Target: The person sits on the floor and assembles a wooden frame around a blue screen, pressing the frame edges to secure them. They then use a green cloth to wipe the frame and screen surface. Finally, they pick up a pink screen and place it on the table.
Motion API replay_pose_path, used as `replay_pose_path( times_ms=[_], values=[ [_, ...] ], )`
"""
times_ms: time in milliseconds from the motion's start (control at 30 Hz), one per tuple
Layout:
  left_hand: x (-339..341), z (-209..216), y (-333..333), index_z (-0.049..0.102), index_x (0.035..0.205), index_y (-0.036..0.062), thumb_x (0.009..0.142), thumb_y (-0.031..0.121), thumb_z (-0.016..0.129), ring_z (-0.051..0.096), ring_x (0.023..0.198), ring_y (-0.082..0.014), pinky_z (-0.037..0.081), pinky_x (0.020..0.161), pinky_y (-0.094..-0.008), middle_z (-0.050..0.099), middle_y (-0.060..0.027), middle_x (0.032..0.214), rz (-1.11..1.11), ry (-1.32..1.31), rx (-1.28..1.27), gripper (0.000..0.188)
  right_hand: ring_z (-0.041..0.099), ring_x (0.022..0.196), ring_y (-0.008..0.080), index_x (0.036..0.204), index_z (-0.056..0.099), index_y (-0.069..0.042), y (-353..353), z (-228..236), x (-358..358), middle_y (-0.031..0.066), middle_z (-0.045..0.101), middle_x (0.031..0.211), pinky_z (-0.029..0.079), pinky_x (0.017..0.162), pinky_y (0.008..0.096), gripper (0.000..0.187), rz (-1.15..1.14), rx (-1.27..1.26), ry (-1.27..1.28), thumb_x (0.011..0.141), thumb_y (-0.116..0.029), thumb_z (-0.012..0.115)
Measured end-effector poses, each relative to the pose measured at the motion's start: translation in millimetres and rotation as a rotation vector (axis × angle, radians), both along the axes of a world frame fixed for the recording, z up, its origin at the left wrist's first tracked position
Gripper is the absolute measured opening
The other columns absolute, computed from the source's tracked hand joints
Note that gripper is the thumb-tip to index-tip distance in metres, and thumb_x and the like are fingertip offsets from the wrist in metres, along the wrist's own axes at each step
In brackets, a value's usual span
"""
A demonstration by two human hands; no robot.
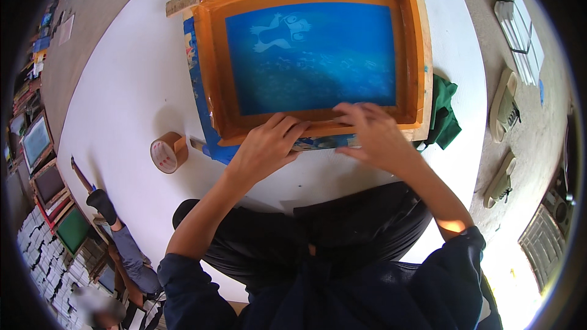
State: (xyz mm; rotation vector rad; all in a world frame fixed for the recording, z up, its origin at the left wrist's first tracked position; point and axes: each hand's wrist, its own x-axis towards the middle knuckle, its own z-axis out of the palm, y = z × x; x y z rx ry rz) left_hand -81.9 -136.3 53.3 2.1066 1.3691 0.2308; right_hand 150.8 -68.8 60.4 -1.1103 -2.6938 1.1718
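A wooden screen printing frame (420,55) stands in front of me, its inner sides lined with brown tape (211,67). Its blue mesh (312,61) carries a pale cartoon figure at the upper left and faint small marks lower down. My left hand (267,146) grips the near rim, fingers curled over the taped edge and thumb below. Along the same rim, to the right, my right hand (380,137) has its fingers apart, reaching over the edge with the thumb lower; they are slightly blurred. A roll of brown tape (169,153) stands left of the frame.
White board (122,98) lies under everything. Green cloth (445,113) pokes out at the frame's right. Shoes (504,107) and a tied white stack (520,36) are on the floor at right. Several framed screens (72,230) and another person (131,256) are at left.
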Motion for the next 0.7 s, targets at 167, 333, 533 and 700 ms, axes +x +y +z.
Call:
replay_pose_path(
  times_ms=[167, 333, 533, 700],
  values=[
    [0.4, 1.7, -3.1, 0.056, 0.113, 0.0087, 0.062, 0.013, 0.076, 0.056, 0.096, -0.0227, 0.053, 0.077, -0.0340, 0.057, -0.0044, 0.103, 0.043, 0.022, -0.027, 0.055, 0.044, 0.123, 0.0330, 0.124, 0.037, -0.008, 21.5, 12.9, 76.4, 0.0072, 0.065, 0.106, 0.031, 0.107, 0.0426, 0.072, -0.052, 0.093, -0.327, 0.070, -0.036, 0.076],
    [14.2, 4.5, 2.5, 0.057, 0.109, 0.0076, 0.063, 0.013, 0.076, 0.055, 0.097, -0.0233, 0.052, 0.076, -0.0350, 0.055, -0.0054, 0.104, 0.049, 0.007, 0.003, 0.051, 0.046, 0.121, 0.0301, 0.125, 0.038, -0.009, 14.1, 16.8, 65.8, 0.0124, 0.064, 0.104, 0.025, 0.111, 0.0433, 0.073, 0.036, 0.163, -0.241, 0.070, -0.039, 0.075],
    [63.1, 4.2, 15.3, 0.057, 0.107, 0.0062, 0.064, 0.012, 0.076, 0.055, 0.095, -0.0241, 0.051, 0.073, -0.0353, 0.054, -0.0064, 0.100, 0.038, 0.004, 0.035, 0.048, 0.057, 0.103, 0.0228, 0.123, 0.042, -0.007, 8.2, 6.9, 65.8, 0.0068, 0.062, 0.095, 0.014, 0.115, 0.0430, 0.072, 0.169, 0.325, -0.197, 0.069, -0.043, 0.074],
    [69.5, 13.9, 16.9, 0.056, 0.108, 0.0058, 0.065, 0.012, 0.075, 0.054, 0.095, -0.0244, 0.051, 0.075, -0.0358, 0.053, -0.0062, 0.097, 0.049, 0.090, -0.072, 0.047, 0.052, 0.112, 0.0213, 0.124, 0.042, -0.010, 13.4, 14.5, 102.7, 0.0068, 0.061, 0.096, 0.009, 0.114, 0.0529, 0.067, 0.234, 0.382, -0.316, 0.075, -0.045, 0.069]
  ],
)
